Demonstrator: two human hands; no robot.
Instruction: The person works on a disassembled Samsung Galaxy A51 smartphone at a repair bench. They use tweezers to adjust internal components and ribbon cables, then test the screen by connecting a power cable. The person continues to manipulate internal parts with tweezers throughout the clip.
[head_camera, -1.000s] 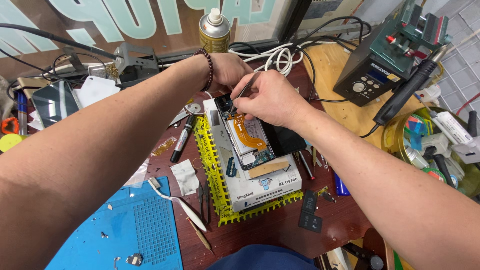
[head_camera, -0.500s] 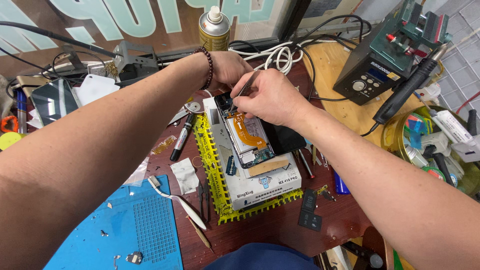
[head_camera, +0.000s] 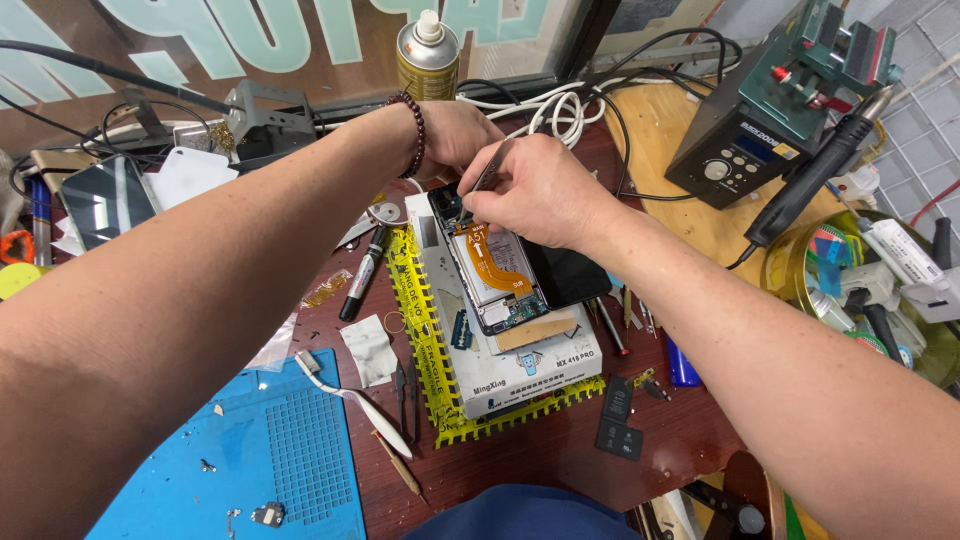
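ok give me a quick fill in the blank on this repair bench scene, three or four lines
1. The opened phone lies on a white ____.
2. The right hand holds metal ____ over the phone's top end.
3. The ribbon cable inside the phone is ____.
4. The left hand wears a bead ____.

Missing words: box; tweezers; orange; bracelet

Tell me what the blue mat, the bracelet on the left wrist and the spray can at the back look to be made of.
Blue mat: soft silicone or rubber, judging by its matte surface and moulded grid of cells.
Bracelet: dark reddish-brown round beads with a slight sheen, likely wood or stone; the view leaves it open.
Spray can: metal, with a glossy gold body and a white plastic-looking nozzle.
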